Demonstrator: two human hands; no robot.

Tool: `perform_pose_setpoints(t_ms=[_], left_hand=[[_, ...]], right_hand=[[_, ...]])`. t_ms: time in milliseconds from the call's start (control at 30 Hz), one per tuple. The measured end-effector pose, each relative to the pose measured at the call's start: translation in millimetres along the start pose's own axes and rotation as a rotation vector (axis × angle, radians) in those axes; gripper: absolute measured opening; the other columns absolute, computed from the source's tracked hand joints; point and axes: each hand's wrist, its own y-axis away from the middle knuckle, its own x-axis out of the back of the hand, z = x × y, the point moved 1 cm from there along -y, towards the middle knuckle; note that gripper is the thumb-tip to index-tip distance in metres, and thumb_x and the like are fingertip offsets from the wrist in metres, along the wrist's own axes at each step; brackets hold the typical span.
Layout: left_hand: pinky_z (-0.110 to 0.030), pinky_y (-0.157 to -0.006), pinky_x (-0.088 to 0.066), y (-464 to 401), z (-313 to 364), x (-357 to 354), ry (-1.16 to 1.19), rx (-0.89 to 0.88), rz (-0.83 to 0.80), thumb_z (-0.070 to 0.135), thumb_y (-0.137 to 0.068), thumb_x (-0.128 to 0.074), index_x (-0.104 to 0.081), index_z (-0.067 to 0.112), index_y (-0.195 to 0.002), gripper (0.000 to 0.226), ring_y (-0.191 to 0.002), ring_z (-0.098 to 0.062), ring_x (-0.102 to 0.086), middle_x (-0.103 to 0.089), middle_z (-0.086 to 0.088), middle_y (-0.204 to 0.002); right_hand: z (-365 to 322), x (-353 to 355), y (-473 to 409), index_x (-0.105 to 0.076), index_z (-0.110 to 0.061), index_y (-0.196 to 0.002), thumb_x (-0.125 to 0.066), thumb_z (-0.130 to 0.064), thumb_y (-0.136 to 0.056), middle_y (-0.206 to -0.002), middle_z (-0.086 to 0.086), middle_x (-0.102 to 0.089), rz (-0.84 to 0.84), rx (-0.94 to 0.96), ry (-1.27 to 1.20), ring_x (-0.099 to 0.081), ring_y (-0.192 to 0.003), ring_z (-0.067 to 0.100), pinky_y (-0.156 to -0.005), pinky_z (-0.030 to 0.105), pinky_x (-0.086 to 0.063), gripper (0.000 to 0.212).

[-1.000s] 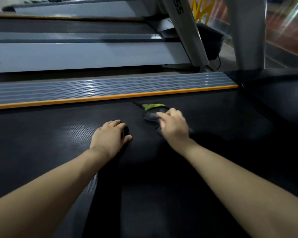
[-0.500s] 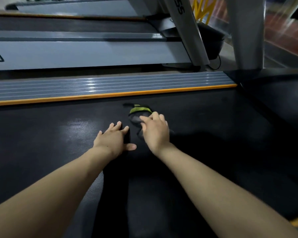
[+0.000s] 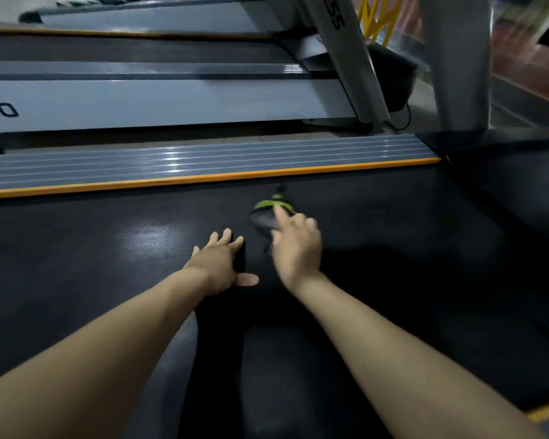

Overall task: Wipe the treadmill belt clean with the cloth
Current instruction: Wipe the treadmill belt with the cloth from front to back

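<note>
The black treadmill belt (image 3: 92, 248) fills the lower view. A small dark grey cloth with a green edge (image 3: 267, 213) lies on it near the far side. My right hand (image 3: 295, 248) presses flat on the cloth, fingers spread over it, and hides its near part. To its left, my left hand (image 3: 219, 264) rests palm down on the bare belt, fingers apart, holding nothing.
A grey ribbed side rail (image 3: 203, 160) with an orange strip (image 3: 203, 178) borders the belt's far edge. Beyond it stands another treadmill (image 3: 140, 99) with a slanted grey upright (image 3: 346, 58). A grey post (image 3: 457, 58) rises at the right.
My right hand slid the cloth left toward my left hand, then back right and slightly away. My left hand flattened, its fingers spreading apart.
</note>
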Motion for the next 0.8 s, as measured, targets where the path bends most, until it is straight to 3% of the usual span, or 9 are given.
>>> perform_pose_setpoints(t_ms=[67, 167, 300, 367, 433, 533, 633, 733, 800], left_hand=[[-0.06, -0.12, -0.005, -0.7, 1.4, -1.7, -0.004, 0.007, 0.008, 0.061, -0.079, -0.073, -0.013, 0.026, -0.161, 0.107, -0.155, -0.025, 0.008, 0.006, -0.001, -0.169], [-0.061, -0.12, -0.006, -1.7, 1.5, -3.2, -0.003, 0.013, 0.036, 0.06, -0.079, -0.074, -0.014, 0.027, -0.161, 0.107, -0.155, -0.026, 0.007, 0.005, -0.001, -0.169], [-0.06, -0.12, -0.007, -1.5, 1.4, -6.2, -0.003, 0.015, 0.053, 0.061, -0.08, -0.072, -0.014, 0.027, -0.16, 0.104, -0.155, -0.025, 0.007, 0.004, 0.0, -0.169], [-0.06, -0.12, -0.007, -2.1, 2.1, -7.1, 0.0, 0.016, 0.06, 0.06, -0.08, -0.072, -0.015, 0.027, -0.16, 0.103, -0.155, -0.025, 0.007, 0.003, 0.001, -0.169], [-0.06, -0.12, -0.008, -3.9, 3.5, -7.3, -0.001, 0.018, 0.062, 0.06, -0.08, -0.073, -0.016, 0.027, -0.159, 0.103, -0.155, -0.024, 0.007, 0.002, 0.001, -0.169], [-0.059, -0.12, -0.007, -5.2, 4.9, -6.2, -0.003, 0.028, 0.051, 0.06, -0.08, -0.073, -0.015, 0.027, -0.16, 0.104, -0.155, -0.023, 0.008, 0.003, 0.001, -0.169], [-0.058, -0.121, -0.005, -4.6, 1.9, -8.0, -0.007, 0.028, 0.059, 0.061, -0.082, -0.071, -0.011, 0.027, -0.161, 0.105, -0.155, -0.023, 0.009, 0.007, 0.001, -0.169], [-0.058, -0.121, -0.004, -4.6, 1.0, -9.4, -0.007, 0.021, 0.061, 0.061, -0.082, -0.07, -0.011, 0.027, -0.161, 0.104, -0.155, -0.023, 0.01, 0.008, 0.0, -0.169], [-0.059, -0.12, -0.005, -4.3, 0.1, -8.2, -0.02, 0.025, 0.061, 0.062, -0.082, -0.069, -0.01, 0.027, -0.161, 0.104, -0.155, -0.024, 0.009, 0.008, 0.0, -0.169]], right_hand=[[-10.6, 0.9, 0.6, -0.051, -0.028, -0.136, -0.062, -0.034, -0.089, -0.102, 0.004, -0.055, -0.076, 0.097, -0.053, -0.049, -0.096, 0.029, -0.079, 0.042, -0.045, 0.049], [39.9, 12.6, -11.0, -0.06, -0.022, -0.129, -0.055, -0.035, -0.088, -0.101, 0.009, -0.056, -0.041, 0.127, -0.009, -0.053, -0.094, 0.035, -0.074, 0.043, -0.051, 0.043], [153.5, 35.8, -30.7, -0.061, -0.018, -0.129, -0.055, -0.031, -0.092, -0.11, 0.019, -0.054, -0.027, -0.234, 0.106, -0.051, -0.101, 0.043, -0.082, 0.047, -0.048, 0.039], [166.6, 41.3, -31.2, -0.059, -0.015, -0.132, -0.057, -0.029, -0.093, -0.115, 0.021, -0.053, -0.034, -0.333, 0.153, -0.048, -0.105, 0.044, -0.085, 0.047, -0.043, 0.041], [139.3, 36.1, -26.4, -0.065, -0.013, -0.12, -0.059, -0.029, -0.089, -0.106, 0.023, -0.055, -0.027, -0.348, 0.13, -0.052, -0.098, 0.044, -0.08, 0.044, -0.045, 0.036], [61.0, 19.5, -10.4, -0.067, -0.018, -0.1, -0.06, -0.038, -0.079, -0.09, 0.017, -0.058, 0.015, -0.223, -0.006, -0.055, -0.084, 0.04, -0.068, 0.041, -0.046, 0.029], [-2.5, 8.7, 7.4, -0.065, -0.027, -0.11, -0.06, -0.045, -0.085, -0.096, 0.007, -0.055, -0.059, -0.016, -0.062, -0.05, -0.093, 0.031, -0.073, 0.041, -0.046, 0.032], [17.8, 9.1, 0.6, -0.067, -0.026, -0.118, -0.062, -0.042, -0.086, -0.096, 0.006, -0.055, -0.07, 0.189, -0.08, -0.053, -0.092, 0.031, -0.071, 0.041, -0.048, 0.037], [69.4, 13.8, -16.1, -0.069, -0.024, -0.112, -0.056, -0.043, -0.085, -0.094, 0.01, -0.057, -0.01, 0.174, 0.036, -0.057, -0.087, 0.036, -0.066, 0.041, -0.051, 0.035]])
